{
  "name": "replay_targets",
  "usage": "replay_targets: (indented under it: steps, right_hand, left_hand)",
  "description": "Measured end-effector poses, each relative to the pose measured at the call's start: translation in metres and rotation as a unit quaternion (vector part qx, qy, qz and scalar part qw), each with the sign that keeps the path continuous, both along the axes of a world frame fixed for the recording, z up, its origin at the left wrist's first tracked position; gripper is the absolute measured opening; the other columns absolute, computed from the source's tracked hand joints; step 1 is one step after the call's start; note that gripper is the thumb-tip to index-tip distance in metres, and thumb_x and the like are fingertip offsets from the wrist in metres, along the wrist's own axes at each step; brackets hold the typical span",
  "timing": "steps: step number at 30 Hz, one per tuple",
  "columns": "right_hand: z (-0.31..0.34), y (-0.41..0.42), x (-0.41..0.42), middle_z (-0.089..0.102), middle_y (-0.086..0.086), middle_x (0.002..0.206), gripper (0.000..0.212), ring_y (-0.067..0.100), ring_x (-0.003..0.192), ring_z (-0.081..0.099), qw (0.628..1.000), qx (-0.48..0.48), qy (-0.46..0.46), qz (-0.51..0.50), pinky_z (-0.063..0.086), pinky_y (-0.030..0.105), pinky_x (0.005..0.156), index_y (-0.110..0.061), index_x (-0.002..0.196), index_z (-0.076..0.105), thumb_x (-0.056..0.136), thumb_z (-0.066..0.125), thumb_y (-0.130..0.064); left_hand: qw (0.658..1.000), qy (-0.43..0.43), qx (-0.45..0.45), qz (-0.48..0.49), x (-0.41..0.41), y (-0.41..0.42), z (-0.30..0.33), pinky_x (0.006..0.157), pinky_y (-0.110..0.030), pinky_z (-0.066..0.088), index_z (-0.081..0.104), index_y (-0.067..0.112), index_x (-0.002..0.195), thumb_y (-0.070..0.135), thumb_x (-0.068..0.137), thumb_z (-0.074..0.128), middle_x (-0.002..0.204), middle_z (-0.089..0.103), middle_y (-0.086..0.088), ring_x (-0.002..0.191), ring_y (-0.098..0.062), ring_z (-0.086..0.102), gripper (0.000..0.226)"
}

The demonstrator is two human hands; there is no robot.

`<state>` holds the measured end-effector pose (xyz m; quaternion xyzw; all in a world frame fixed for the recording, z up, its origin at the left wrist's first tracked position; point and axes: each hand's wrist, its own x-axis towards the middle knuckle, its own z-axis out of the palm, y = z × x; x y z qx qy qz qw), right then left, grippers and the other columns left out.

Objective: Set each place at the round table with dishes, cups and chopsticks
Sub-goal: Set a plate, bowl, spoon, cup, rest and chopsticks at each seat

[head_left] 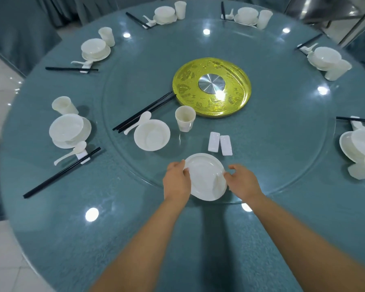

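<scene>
No brand, label or writing can be read on anything here. At six o'clock on the round worktop [61,228], a glossy teal surface under glass, both hands hold a smooth white plate [205,175] over the near edge of the glass turntable [282,144]. The left hand [177,179] curls its fingers over the plate's left rim; the right hand [241,180] pinches its right rim. Just beyond the plate, toward twelve, lie two white rectangular chopstick rests [220,144] side by side. Toward eleven sit a shallow white bowl [152,134], a white spoon [138,122], black chopsticks [143,111] and a ribbed white cup [184,119]. A gold embossed disc [212,87] with a brushed metal hub lies at the centre.
</scene>
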<state>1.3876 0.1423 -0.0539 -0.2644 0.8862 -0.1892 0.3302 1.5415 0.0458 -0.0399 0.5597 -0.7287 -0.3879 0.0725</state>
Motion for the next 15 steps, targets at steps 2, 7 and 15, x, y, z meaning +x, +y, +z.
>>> replay_targets:
  steps: [2,7,15]
  right_hand:
    - [0.008,0.004,0.001,0.063,0.008,0.120,0.040,0.027,0.111,0.058,1.000,-0.011,0.001,-0.008,0.041,0.031,0.093,-0.015,0.131,0.051,0.094,0.051,-0.032]
    - [0.026,0.011,0.017,0.065,0.002,0.109,0.036,0.021,0.108,0.059,0.996,-0.082,-0.029,0.005,0.040,0.029,0.092,-0.019,0.131,0.052,0.096,0.051,-0.028]
    - [0.020,0.026,0.082,0.062,-0.004,0.128,0.036,0.020,0.116,0.057,0.979,-0.093,-0.005,0.183,0.043,0.030,0.100,-0.022,0.133,0.055,0.098,0.045,-0.020]
  left_hand:
    - [0.999,0.032,0.005,0.019,0.004,0.004,0.003,0.079,-0.018,0.029,0.060,0.018,0.122,0.018,0.099,0.044,0.127,0.053,-0.002,0.098,-0.014,0.050,0.028]
    - [0.988,0.122,0.012,0.091,0.034,0.010,0.007,0.084,-0.028,0.044,0.067,0.021,0.109,0.016,0.095,0.051,0.100,0.065,0.009,0.099,-0.016,0.059,0.022]
    - [0.967,0.131,0.041,0.213,0.127,0.021,-0.010,0.081,-0.041,0.055,0.068,0.029,0.093,0.014,0.090,0.057,0.080,0.066,0.014,0.081,-0.016,0.063,0.019]
